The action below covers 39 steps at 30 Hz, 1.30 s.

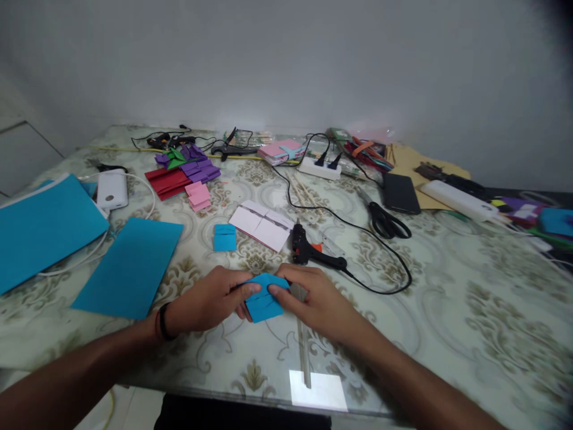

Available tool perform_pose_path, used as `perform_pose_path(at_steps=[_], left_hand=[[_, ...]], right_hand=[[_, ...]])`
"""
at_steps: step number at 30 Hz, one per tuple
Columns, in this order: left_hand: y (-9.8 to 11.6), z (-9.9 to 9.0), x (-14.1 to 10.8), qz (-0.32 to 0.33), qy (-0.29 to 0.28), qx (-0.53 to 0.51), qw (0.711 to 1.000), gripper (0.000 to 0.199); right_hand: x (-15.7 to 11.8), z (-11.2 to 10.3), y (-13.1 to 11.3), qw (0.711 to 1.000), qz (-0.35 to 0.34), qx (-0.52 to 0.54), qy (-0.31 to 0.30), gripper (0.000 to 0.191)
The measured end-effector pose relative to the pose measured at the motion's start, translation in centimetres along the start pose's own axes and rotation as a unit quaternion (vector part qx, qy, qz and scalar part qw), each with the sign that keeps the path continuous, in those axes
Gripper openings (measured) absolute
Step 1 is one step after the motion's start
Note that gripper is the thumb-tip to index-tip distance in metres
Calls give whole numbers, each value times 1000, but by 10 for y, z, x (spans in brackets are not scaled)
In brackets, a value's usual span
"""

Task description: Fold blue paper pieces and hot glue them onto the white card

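Note:
A small piece of folded blue paper [265,306] is held above the table's front part, between my two hands. My left hand [213,297] grips its left side, thumb on top and fingers underneath. On the right side my right hand [316,298] pinches it, the thumb pressing on the upper face. Just beyond lie a smaller folded blue piece [224,237] and a white folded sheet [261,224] with a dark slit. A black glue gun [316,251] rests close past my right hand. Under that hand runs a clear ruler-like strip [304,352].
Large blue sheets [129,269] and a white power bank [112,189] lie at left. Folded purple [201,170], red [168,182] and pink papers [198,196] sit behind. Black scissors [387,221], a black phone [401,193] and a power strip [319,168] with trailing cords occupy the right.

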<state>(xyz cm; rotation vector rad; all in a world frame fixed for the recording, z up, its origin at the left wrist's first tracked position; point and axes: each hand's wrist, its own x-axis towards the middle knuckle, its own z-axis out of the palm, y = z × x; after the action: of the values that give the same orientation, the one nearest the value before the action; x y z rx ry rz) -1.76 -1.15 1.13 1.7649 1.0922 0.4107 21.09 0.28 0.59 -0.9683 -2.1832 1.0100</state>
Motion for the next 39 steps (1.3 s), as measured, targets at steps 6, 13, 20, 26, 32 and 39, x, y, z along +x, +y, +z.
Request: perform_pose_path(at_steps=[6,13,20,26,32,39], left_hand=[[2,2,-1,-11,-18,-30,999,36],[0,0,0,-10,-3,15,1000,26],[3,-2,-1,6,46,1,999,30],[6,-5,-3,17,100,-3,995,31],[8,-10,-6,28,134,5,991,34],[5,-12,-6,46,122,-91,987,36]], right_hand=[[0,-3,1,1000,-1,-19,16,31],[0,-2,1,999,-4,-23,23,33],[0,-2,-1,1000,-5,-21,22,37],[2,-8,1,999,-2,-3,34,29],[7,-43,31,977,91,-107,159,23],[6,-63,59,955,134,-226,135,25]])
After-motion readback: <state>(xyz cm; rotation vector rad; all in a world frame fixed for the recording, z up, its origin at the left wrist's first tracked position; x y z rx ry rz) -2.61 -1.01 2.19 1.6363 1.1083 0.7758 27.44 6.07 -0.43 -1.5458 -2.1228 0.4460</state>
